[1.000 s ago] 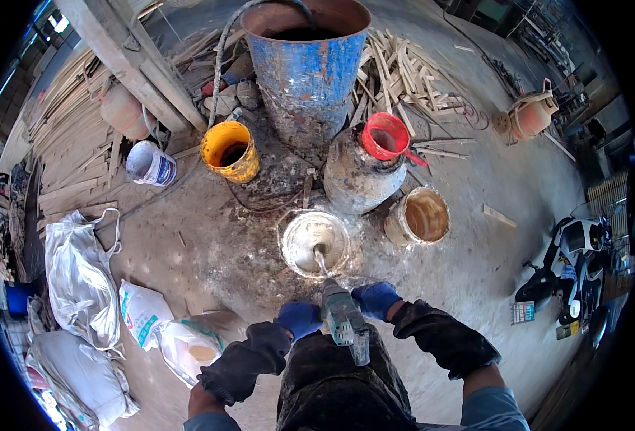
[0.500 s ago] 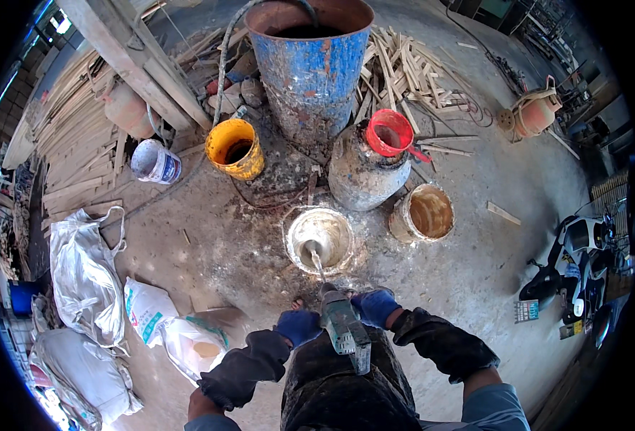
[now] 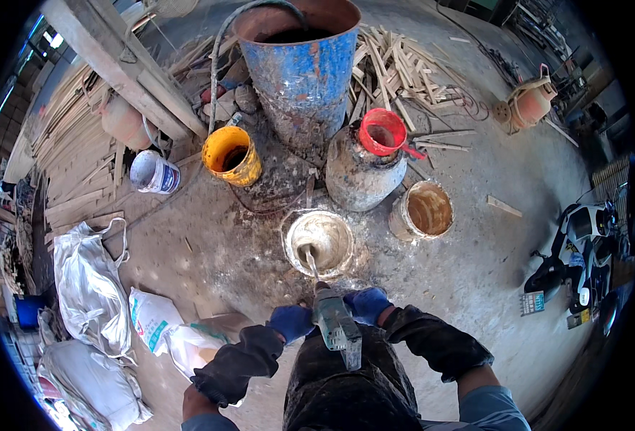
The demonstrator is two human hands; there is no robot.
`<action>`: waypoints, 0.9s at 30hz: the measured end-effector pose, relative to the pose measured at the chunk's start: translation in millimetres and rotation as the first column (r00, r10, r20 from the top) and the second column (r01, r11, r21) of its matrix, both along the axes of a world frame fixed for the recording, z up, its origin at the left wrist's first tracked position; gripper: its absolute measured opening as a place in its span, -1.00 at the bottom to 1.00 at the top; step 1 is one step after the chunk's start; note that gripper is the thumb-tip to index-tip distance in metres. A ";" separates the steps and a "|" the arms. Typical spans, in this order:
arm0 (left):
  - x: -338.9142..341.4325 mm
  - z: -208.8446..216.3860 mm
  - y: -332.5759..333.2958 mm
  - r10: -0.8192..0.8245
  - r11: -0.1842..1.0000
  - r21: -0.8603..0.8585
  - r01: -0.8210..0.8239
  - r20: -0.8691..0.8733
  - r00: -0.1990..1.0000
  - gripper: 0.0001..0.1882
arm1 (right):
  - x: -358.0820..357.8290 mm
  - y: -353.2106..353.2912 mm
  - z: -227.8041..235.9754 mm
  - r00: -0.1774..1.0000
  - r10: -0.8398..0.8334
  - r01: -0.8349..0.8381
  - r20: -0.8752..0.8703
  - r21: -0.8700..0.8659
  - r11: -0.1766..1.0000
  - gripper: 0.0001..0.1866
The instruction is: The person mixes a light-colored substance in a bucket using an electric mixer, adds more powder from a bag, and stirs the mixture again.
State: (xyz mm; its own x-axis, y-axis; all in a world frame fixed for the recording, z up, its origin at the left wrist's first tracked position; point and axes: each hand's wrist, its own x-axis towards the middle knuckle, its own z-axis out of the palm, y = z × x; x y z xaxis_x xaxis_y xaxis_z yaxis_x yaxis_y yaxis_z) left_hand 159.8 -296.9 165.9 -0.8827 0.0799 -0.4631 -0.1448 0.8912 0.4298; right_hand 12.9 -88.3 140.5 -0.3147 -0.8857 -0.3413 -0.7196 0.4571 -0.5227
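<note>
My left hand (image 3: 291,322), in a blue glove, is closed at the left side of a green power drill (image 3: 337,327). On the other side my right hand (image 3: 366,305), gloved in blue too, grips the same drill; its fingers are partly hidden. From the drill's front a metal mixing shaft (image 3: 312,268) slants into a bucket (image 3: 350,243) crusted with white. Pale wet material (image 3: 323,238) coats the inside of this bucket. The shaft's lower end sits toward the left of the bucket's inside, and its tip is hard to make out.
Behind the bucket stand a big blue drum (image 3: 299,86), a yellow bucket (image 3: 249,172) and a crusted container (image 3: 357,179) topped by a red dipper (image 3: 398,147). A tan-coated bucket (image 3: 396,215) is at right. White sacks (image 3: 91,287) lie left, a motorbike (image 3: 576,251) far right.
The drill and both hands have shifted slightly left and a little up. Inside the bucket the shaft's lower end has also moved a bit left. The whole view has shifted slightly.
</note>
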 end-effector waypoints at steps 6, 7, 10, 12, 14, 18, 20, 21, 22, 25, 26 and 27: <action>-2.3 -11.2 -2.6 0.053 0.998 -0.044 -0.047 0.128 0.990 -0.69 | -3.0 -6.3 -11.6 1.000 0.009 -0.009 -0.009 0.010 1.000 -0.72; -3.6 -13.8 -2.6 0.048 0.998 -0.043 -0.043 0.129 0.991 -0.70 | -4.3 -5.8 -14.5 1.000 0.008 -0.008 -0.018 0.004 1.000 -0.71; -5.7 -13.3 -5.1 0.047 0.998 -0.036 -0.044 0.114 0.992 -0.70 | 0.5 -8.9 -2.7 0.997 -0.079 0.079 -0.009 -0.023 0.997 -0.77; -5.4 -3.7 -5.6 0.047 0.999 -0.013 -0.046 0.077 0.996 -0.70 | 1.8 -4.1 3.8 0.997 -0.082 0.083 0.013 -0.051 0.995 -0.79; -4.5 4.1 -1.2 0.006 1.000 -0.026 -0.005 0.047 0.999 -0.70 | 5.5 4.4 2.3 0.996 -0.085 0.086 0.035 -0.046 0.995 -0.78; -7.9 -4.8 0.3 -0.006 0.999 -0.043 0.006 -0.006 1.000 -0.70 | 7.1 12.1 -11.8 0.993 -0.113 0.114 0.023 -0.055 0.992 -0.74; -10.7 -4.8 -0.1 -0.021 0.998 -0.055 0.018 -0.059 0.998 -0.69 | 5.3 13.3 -17.7 0.993 -0.119 0.118 -0.001 -0.071 0.990 -0.74; -10.0 -4.3 0.3 -0.026 0.998 -0.059 0.021 -0.080 0.996 -0.68 | 5.7 13.6 -20.1 0.994 -0.108 0.107 -0.015 -0.065 0.992 -0.74; -8.5 -8.4 2.2 -0.035 0.998 -0.064 0.028 -0.097 0.995 -0.68 | 6.6 14.0 -21.9 0.995 -0.096 0.095 -0.028 -0.058 0.994 -0.74; -1.8 -18.0 15.2 -0.054 0.997 -0.054 0.050 -0.073 0.996 -0.70 | 8.9 23.1 -25.0 0.994 -0.106 0.103 -0.022 -0.101 0.990 -0.75; 0.4 -18.3 21.5 -0.060 0.998 -0.031 0.059 -0.014 0.998 -0.71 | 11.7 28.0 -24.5 0.993 -0.114 0.114 -0.003 -0.071 0.991 -0.76; 1.5 -18.2 28.2 -0.065 0.998 -0.009 0.065 0.042 0.997 -0.69 | 14.2 32.3 -19.2 0.993 -0.121 0.122 0.013 -0.043 0.992 -0.78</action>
State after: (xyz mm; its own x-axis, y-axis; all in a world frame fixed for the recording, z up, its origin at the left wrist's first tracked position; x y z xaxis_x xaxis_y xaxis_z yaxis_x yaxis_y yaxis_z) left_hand 161.3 -268.7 147.7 -0.8558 0.1316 -0.5003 -0.1042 0.9035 0.4158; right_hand 27.1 -56.0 121.3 -0.4174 -0.8554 -0.3067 -0.6546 0.5172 -0.5514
